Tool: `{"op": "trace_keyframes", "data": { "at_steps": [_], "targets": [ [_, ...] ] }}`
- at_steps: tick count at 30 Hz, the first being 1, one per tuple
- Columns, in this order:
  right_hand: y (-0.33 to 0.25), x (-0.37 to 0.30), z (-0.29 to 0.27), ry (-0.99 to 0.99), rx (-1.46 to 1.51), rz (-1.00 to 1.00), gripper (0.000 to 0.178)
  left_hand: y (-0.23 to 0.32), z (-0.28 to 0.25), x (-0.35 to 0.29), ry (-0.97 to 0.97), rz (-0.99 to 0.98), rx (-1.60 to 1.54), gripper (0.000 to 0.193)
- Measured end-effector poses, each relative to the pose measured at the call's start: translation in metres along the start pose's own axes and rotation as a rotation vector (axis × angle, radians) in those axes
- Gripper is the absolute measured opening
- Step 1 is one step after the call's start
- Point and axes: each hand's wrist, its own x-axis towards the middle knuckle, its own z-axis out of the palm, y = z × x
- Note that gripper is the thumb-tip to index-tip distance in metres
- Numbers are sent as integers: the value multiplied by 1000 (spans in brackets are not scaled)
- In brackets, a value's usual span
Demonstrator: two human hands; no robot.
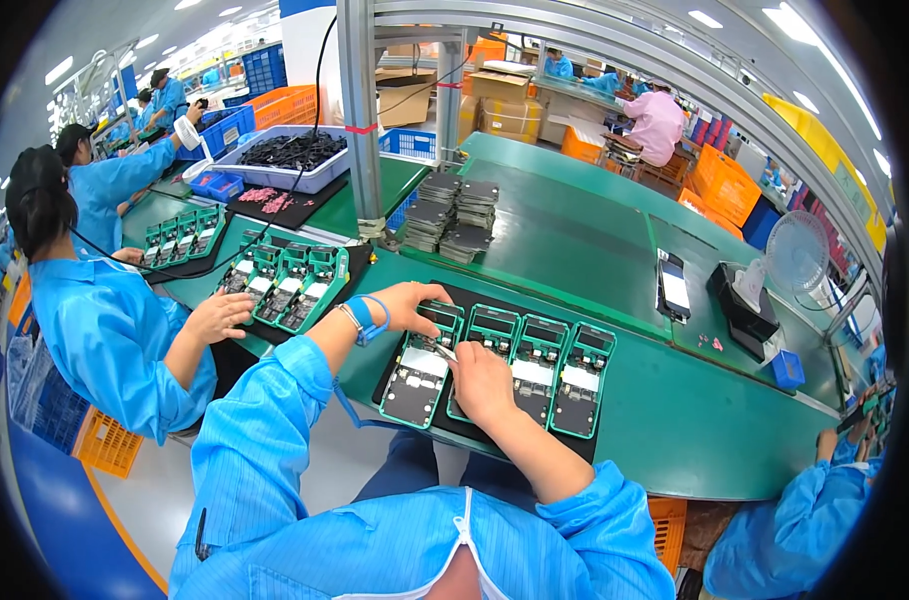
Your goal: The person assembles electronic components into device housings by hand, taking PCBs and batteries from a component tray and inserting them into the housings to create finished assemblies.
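Note:
Several opened phones in green frames lie in a row before me on a black mat, their circuit boards and dark battery areas showing. At the leftmost phone (412, 392), my left hand (414, 306) rests with bent fingers on the upper edge, and nothing shows in its grasp. My right hand (482, 382) pinches metal tweezers (444, 350), whose tips point at the upper part of that same phone. The hand partly covers the second phone (493, 328). Further right lie a third phone (536, 372) and a fourth phone (580, 382). A blue strap (377, 318) circles my left wrist.
Stacks of dark flat parts (454, 215) stand beyond a metal post (358, 120). At left, a co-worker (104, 320) reaches toward another phone row (289, 285). A phone (672, 285), a black box (742, 305) and a clear fan (797, 250) are at right.

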Motion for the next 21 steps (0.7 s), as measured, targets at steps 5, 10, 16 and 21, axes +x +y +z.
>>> {"op": "trace_keyframes", "data": {
  "at_steps": [5,10,16,21],
  "targets": [
    [6,4,-7,27,-138,-218,14,-4,0,1,6,10,-13,51],
    [6,13,-19,-21,-212,-445,17,-5,-2,-4,19,-11,11,52],
    [-21,13,-29,-2,-194,-609,19,9,-10,-47,37,79,-96,48],
    [-21,-40,-64,-74,-281,-261,10,33,41,-22,113,301,-60,51]
  ]
}}
